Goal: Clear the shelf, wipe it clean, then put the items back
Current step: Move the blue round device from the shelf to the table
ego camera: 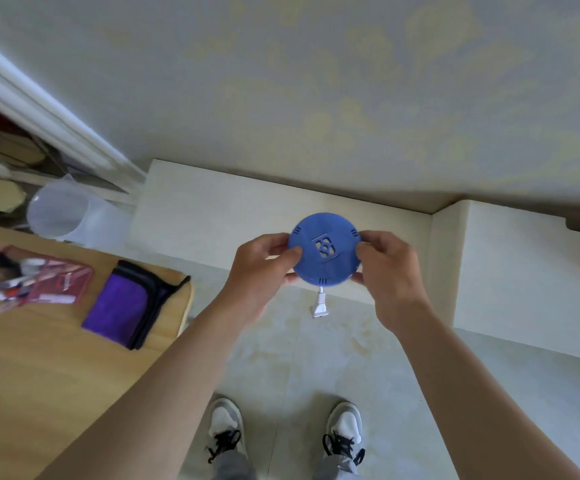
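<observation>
A round blue plastic device [323, 252] with small vents and a square cut-out hangs over the front edge of the pale shelf [212, 220]. My left hand [262, 268] grips its left rim, thumb on top. My right hand [387, 271] pinches its right rim. A white plug [319, 304] on a short cord dangles below the device. A folded purple cloth [125, 304] with black edging lies on the wooden table [39, 375] at the left.
A red mesh pouch [52, 280] with pens sits on the table's far side. A clear plastic jug [61, 211] stands beyond the table by the white door frame. A raised pale ledge [524, 271] adjoins the shelf on the right. My shoes stand on the tiled floor.
</observation>
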